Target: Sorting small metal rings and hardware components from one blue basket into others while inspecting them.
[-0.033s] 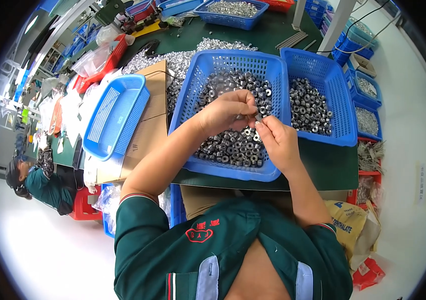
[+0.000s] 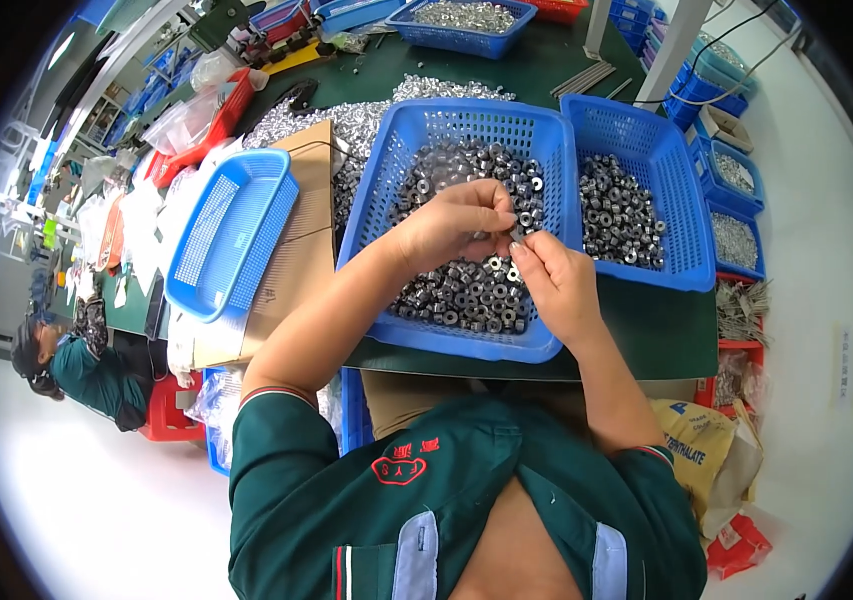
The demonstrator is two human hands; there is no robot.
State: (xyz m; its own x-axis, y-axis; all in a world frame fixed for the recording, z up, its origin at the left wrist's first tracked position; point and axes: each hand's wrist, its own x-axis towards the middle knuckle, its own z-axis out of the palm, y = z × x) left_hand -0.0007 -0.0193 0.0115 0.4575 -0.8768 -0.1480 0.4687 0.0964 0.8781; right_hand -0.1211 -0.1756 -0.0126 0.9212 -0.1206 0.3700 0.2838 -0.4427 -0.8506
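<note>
Both hands meet over a blue perforated basket (image 2: 511, 347) that holds many short metal rings with centre holes (image 2: 481, 295). My left hand (image 2: 454, 222) is closed, its thumb and curled fingers pinched together. My right hand (image 2: 556, 283) comes in from the right, thumb and index finger pinched close to the left fingertips. A small greyish piece (image 2: 517, 236) shows between the fingertips; its kind is too small to make out. To the right, a second blue basket (image 2: 681, 215) holds more of the dark, shiny rings.
An upright-lying blue basket (image 2: 191, 270) rests on cardboard (image 2: 296, 245) at the left. Silvery small parts (image 2: 346, 125) are heaped behind the main basket. Thin metal rods (image 2: 584, 78) lie at the back right, near a white post (image 2: 671, 60). A co-worker (image 2: 91, 365) sits far left.
</note>
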